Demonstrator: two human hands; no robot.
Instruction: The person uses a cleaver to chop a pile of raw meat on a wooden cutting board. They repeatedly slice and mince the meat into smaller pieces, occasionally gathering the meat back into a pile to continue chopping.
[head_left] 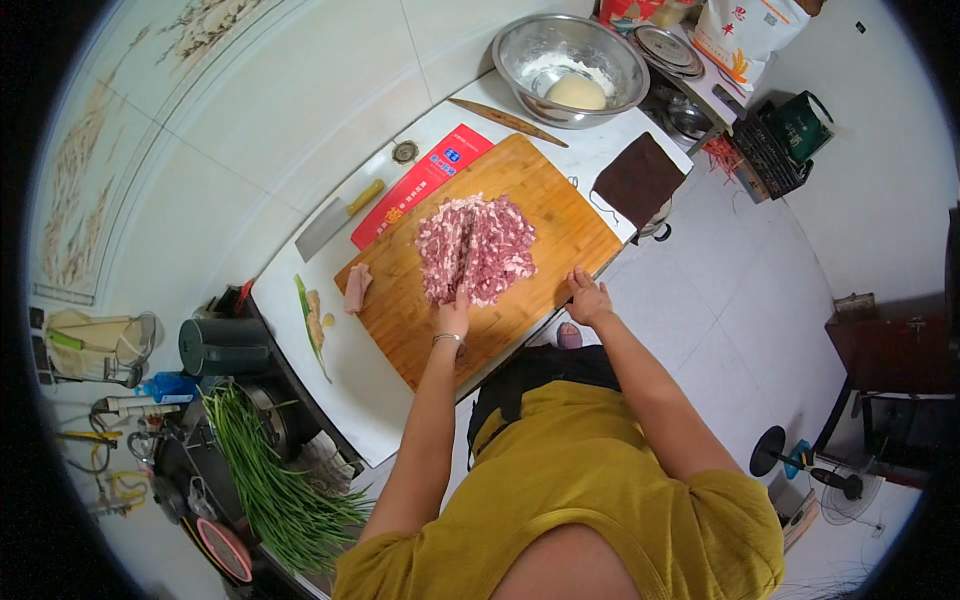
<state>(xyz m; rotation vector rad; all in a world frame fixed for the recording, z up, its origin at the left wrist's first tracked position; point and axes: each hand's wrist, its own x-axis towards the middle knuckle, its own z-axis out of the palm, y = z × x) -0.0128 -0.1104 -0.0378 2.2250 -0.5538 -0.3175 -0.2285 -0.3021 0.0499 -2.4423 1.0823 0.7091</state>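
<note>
A heap of minced meat, pink with white fat, lies on the wooden cutting board. My left hand is closed at the near edge of the meat, around the handle of a knife. Its blade shows only as a thin dark line running away through the heap; the handle is hidden in my fingers. My right hand rests at the board's right near edge with its fingers apart, holding nothing. A pale piece of pork skin sits at the board's left edge.
Left of the board lie a yellow-handled cleaver, a red cardboard sleeve, ginger and a scallion. Behind are a rolling pin and a steel bowl holding dough. A brown cloth lies right; green chives lie lower left.
</note>
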